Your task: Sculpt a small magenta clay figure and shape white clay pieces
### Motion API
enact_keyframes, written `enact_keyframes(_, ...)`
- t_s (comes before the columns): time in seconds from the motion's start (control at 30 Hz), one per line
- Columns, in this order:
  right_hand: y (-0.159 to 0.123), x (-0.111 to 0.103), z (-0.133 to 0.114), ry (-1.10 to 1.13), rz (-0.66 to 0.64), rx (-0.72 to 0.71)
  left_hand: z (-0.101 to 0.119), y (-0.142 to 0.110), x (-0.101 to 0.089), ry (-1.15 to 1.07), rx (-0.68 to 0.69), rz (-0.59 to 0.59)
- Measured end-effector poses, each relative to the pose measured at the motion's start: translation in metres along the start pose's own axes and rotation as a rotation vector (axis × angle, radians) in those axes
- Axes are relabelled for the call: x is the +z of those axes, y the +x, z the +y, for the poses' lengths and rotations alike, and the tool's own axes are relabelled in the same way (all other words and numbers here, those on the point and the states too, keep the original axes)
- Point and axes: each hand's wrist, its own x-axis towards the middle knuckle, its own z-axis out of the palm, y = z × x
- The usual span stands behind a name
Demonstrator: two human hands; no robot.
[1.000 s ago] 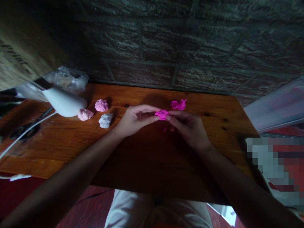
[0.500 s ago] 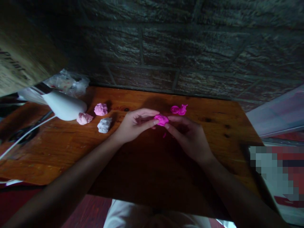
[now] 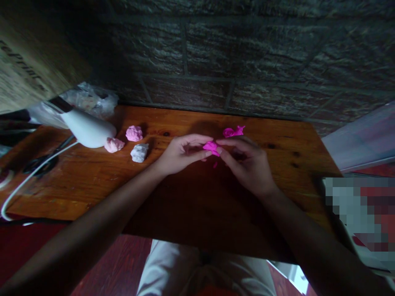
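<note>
Between my two hands is a small lump of bright magenta modelling clay (image 3: 211,147), held above the wooden table. My left hand (image 3: 182,154) pinches its left side between thumb and fingers. From the right, the thumb and forefinger of my right hand (image 3: 248,162) grip the other side. Just behind the right hand lies a magenta clay snail shape (image 3: 233,131) with a coiled shell, its lower part partly covered by that hand. A tiny magenta scrap (image 3: 215,165) rests on the table below the lump.
To the left sit a pink clay lump (image 3: 134,133), a paler pink lump (image 3: 114,144) and a white lump (image 3: 140,153). Beside them stands a white lamp base (image 3: 92,130) with a white cable (image 3: 37,170). Dark scissors (image 3: 41,165) lie further left. A brick wall (image 3: 203,53) closes the back.
The magenta lump has been turned or pressed and looks more angular. Both hands keep their grip on it. The view has tilted downward slightly.
</note>
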Motion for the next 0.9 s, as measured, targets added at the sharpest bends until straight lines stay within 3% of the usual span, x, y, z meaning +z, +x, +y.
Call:
enact_keyframes(0.17,0.0,0.001,-0.008,-0.08,-0.001,-0.034,-0.004,0.002,0.002,0.044,0.036,0.001)
enact_keyframes(0.37,-0.001,0.003,-0.003,-0.071,-0.034,-0.046,-0.005,0.003,-0.001,0.139,-0.023,0.006)
enact_keyframes(0.73,-0.001,0.002,0.004,0.0,0.027,-0.038,-0.009,0.003,-0.001,0.013,0.041,-0.07)
enact_keyframes(0.9,-0.001,0.002,0.0,0.041,0.029,0.008,-0.01,0.005,0.001,0.009,0.043,-0.041)
